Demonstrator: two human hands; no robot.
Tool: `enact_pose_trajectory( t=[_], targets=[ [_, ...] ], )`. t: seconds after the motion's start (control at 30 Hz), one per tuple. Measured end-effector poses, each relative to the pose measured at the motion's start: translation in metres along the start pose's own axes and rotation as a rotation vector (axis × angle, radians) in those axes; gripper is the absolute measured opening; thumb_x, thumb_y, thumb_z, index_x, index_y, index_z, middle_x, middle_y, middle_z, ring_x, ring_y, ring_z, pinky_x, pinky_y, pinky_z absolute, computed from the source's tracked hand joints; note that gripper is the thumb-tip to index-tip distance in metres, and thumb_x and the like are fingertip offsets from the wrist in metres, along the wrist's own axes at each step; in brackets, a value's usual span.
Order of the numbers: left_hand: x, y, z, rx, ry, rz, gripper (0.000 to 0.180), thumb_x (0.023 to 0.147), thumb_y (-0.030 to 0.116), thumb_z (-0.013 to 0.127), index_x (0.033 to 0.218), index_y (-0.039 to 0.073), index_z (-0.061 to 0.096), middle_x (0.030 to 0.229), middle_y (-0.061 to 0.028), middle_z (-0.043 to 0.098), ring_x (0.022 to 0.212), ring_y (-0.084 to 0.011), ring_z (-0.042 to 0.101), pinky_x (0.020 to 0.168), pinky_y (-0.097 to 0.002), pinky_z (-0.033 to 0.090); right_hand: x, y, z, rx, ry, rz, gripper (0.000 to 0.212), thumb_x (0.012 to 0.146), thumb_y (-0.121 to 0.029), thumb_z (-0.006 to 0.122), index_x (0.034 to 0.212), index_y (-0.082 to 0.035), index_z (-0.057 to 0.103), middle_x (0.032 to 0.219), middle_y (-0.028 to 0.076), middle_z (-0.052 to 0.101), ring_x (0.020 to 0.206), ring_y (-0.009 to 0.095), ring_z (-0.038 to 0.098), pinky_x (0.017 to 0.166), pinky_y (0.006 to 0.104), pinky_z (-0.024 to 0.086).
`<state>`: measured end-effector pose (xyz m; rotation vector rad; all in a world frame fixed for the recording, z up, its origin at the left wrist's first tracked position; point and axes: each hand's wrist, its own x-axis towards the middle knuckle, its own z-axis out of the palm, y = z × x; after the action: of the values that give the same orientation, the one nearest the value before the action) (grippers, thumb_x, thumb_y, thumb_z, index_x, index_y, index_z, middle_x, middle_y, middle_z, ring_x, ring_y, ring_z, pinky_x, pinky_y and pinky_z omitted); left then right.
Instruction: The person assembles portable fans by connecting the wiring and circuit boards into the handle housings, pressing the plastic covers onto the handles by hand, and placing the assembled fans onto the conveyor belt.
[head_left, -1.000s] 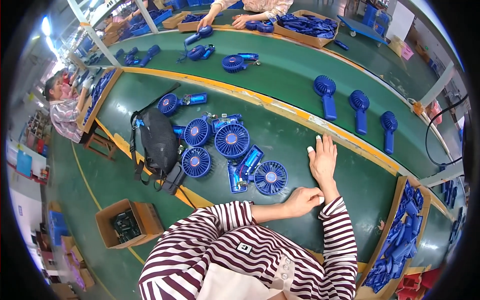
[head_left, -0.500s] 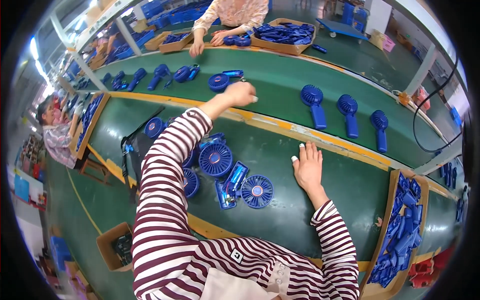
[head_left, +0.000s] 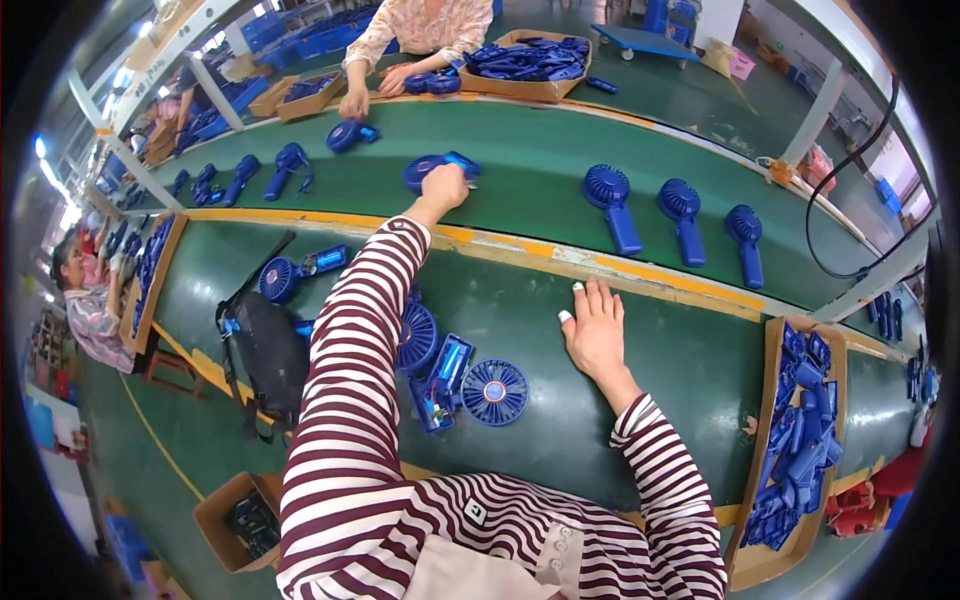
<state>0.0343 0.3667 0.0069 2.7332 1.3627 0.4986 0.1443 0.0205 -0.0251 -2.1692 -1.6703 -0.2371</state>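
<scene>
My left hand (head_left: 444,188) reaches across onto the green belt, its fingers curled onto a blue handheld fan (head_left: 420,172) that my hand partly covers. On the bench my right hand (head_left: 596,335) lies flat with its fingers stretched out, white covers on the thumb and a fingertip. Between my arms sits a loose round fan head (head_left: 497,392), beside an opened blue handle (head_left: 443,382) showing a battery and wires. Another fan head (head_left: 418,335) is partly hidden by my left sleeve. Farther left lies a fan with an opened handle (head_left: 278,280).
Three upright-lying blue fans, one of them this fan (head_left: 612,208), rest on the belt (head_left: 520,150) to the right. A cardboard tray (head_left: 840,365) of blue parts stands at the bench's right end. A black bag (head_left: 272,365) lies left. Across the belt a co-worker's hand (head_left: 355,102) nears another fan (head_left: 345,136).
My left hand has come down and back onto the belt fan, its fingers now at it. My right hand stays flat on the bench. The whole view has shifted slightly.
</scene>
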Motion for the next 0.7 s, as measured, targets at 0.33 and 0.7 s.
enact_pose_trajectory(
  t=[0.33, 0.7],
  targets=[
    [-0.106, 0.102, -0.064, -0.797, -0.468, 0.440, 0.011, 0.074, 0.007, 0.056, 0.081, -0.001, 0.060, 0.070, -0.0067, 0.059, 0.064, -0.0148, 0.054, 0.061, -0.0283, 0.044, -0.040, 0.049, 0.000, 0.673, 0.551, 0.506, 0.040, 0.090, -0.020, 0.039, 0.121, 0.004, 0.041, 0.120, 0.022, 0.044, 0.114, 0.035, 0.039, 0.097, 0.0390, 0.030],
    [-0.210, 0.181, -0.094, -0.665, -0.391, 0.824, 0.024, 0.076, -0.001, 0.051, 0.098, 0.002, 0.056, 0.102, -0.0116, 0.056, 0.085, -0.0305, 0.056, 0.073, -0.0362, 0.045, -0.105, 0.097, -0.042, 1.239, 0.709, 0.742, 0.045, 0.093, -0.028, 0.041, 0.122, 0.006, 0.042, 0.121, 0.016, 0.048, 0.114, 0.025, 0.045, 0.094, 0.0357, 0.039]
  ],
)
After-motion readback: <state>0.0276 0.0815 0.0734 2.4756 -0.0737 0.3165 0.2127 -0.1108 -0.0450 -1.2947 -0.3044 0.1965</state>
